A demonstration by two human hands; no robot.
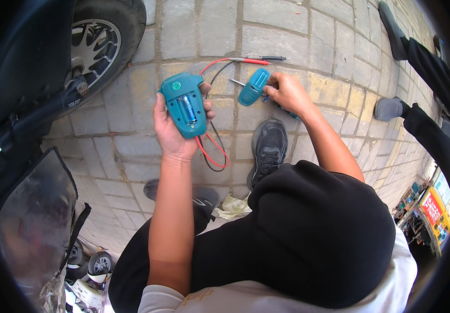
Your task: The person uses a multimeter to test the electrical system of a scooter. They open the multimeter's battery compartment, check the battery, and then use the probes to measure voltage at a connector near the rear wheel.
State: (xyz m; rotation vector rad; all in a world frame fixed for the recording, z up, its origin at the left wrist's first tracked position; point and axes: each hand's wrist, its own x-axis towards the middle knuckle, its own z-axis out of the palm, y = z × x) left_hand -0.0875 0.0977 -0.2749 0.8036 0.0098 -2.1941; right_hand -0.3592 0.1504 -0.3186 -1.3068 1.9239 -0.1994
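Observation:
In my left hand [168,125] lies a teal multimeter [175,87], its back facing up and its fingers wrapped round the sides. The battery compartment in that back is uncovered, and a blue-and-silver battery [189,110] shows inside. My right hand [286,93] pinches a teal battery cover [254,87] off to the right of the meter. A thin metal shaft [237,82] sticks out to the left from behind the cover; whether this hand also holds it is hidden. Red and black leads [217,151] run from the meter to the red probe [251,61] and black probe [274,58] on the paving.
A vehicle wheel [97,49] stands at the upper left on the brick paving [277,26]. My dark shoe [270,146] is below the cover. A crumpled pale wrapper [233,207] lies near my feet. Another person's legs [428,73] are at the right.

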